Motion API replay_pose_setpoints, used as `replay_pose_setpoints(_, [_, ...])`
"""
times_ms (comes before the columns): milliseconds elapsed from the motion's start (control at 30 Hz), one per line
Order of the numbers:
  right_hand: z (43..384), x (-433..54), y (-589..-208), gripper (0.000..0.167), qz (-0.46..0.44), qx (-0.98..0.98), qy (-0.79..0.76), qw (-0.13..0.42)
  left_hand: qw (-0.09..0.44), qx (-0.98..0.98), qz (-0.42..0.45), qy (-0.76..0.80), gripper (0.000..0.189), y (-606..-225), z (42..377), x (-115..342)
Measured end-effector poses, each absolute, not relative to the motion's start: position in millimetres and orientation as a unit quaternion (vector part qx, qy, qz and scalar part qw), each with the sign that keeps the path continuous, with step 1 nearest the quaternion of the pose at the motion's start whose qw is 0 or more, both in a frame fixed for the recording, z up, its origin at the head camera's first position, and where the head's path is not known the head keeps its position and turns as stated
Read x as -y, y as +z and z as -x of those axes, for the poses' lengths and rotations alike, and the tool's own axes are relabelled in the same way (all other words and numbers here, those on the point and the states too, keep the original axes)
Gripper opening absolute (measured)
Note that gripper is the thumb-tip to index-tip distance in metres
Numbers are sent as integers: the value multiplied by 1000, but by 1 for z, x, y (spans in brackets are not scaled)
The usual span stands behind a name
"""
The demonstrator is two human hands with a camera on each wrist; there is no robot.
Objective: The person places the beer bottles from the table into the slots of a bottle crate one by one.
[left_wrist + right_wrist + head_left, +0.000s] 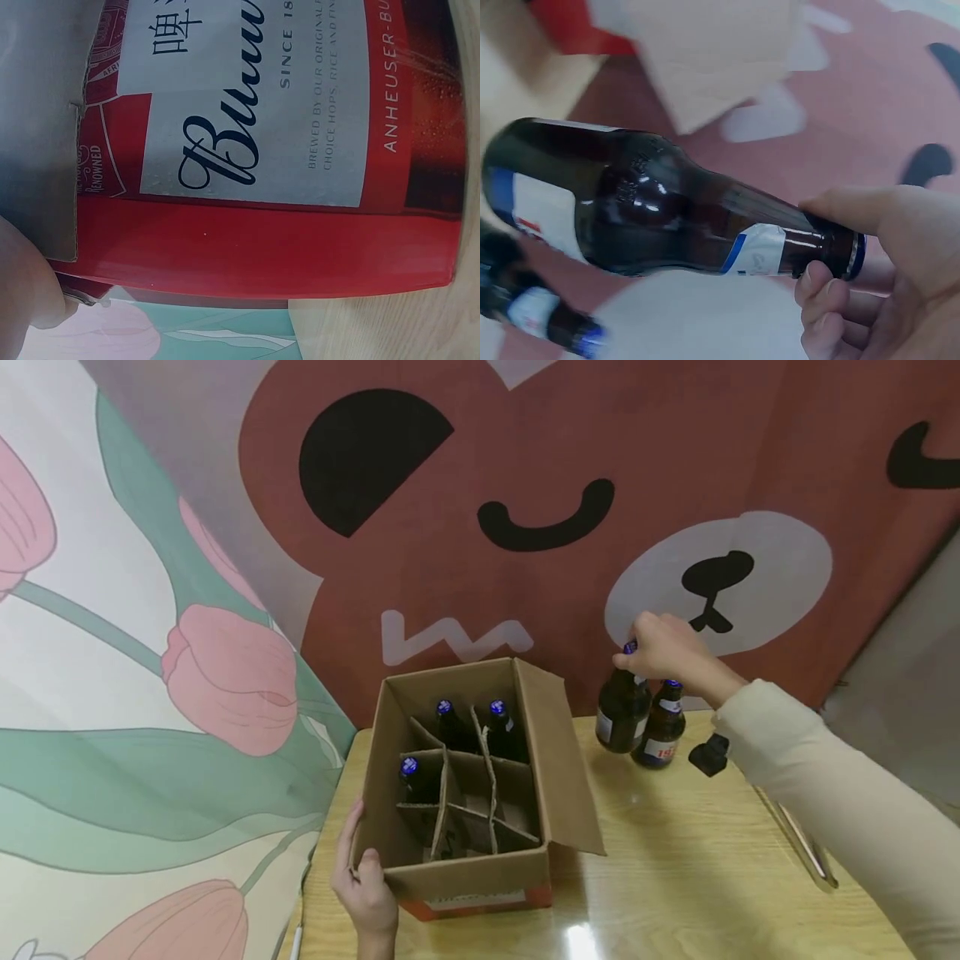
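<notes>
My right hand (667, 652) grips a brown beer bottle (624, 718) by its neck, just below the blue cap. The bottle hangs roughly upright at the table's back; whether its base touches the wood I cannot tell. Beside it stands a second beer bottle (662, 735), blurred in the right wrist view. With thumb and fingers around its near left corner, my left hand (367, 893) holds an open cardboard box (465, 881). The left wrist view shows the box's red printed side (247, 247). Cardboard dividers (468, 777) split its inside, and three blue-capped bottles sit in the far and left compartments.
The box's right flap (562, 768) sticks outward toward the two bottles. A small black object (709, 755) lies right of them on the wooden table (660, 852). Near my right forearm is a long shiny object (806, 843). Printed curtains (420, 568) rise behind the table.
</notes>
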State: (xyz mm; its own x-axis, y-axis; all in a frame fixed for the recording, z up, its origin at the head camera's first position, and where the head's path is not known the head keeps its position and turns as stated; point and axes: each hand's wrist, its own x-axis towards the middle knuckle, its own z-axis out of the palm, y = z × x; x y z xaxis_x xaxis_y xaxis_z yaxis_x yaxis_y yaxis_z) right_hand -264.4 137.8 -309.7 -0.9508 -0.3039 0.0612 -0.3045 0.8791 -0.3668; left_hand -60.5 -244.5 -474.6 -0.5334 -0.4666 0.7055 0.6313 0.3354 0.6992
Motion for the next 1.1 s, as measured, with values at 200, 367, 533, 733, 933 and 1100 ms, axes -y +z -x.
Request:
replay_pose_setpoints(200, [256,-127,-263,48,-178,965,187,39,479,656,62,-580,56,-474,62,246])
replay_pose_setpoints(367, [252,-121,-240,40,-204,962,177,45,483,656,65,-576,56,-476,64,246])
replay_pose_setpoints(533, [243,-111,-213,36,-233,956,169,53,483,654,72,-578,57,-477,65,245])
replay_pose_setpoints(733, [231,-88,-181,41,-272,943,166,93,480,653,71,-581,57,-475,65,242])
replay_pose_setpoints(933, [217,-61,-156,44,-321,922,179,124,479,658,70,-576,57,-475,66,239])
replay_pose_setpoints(1100, [209,-32,-146,42,-349,908,202,115,477,655,75,-581,58,-474,67,238])
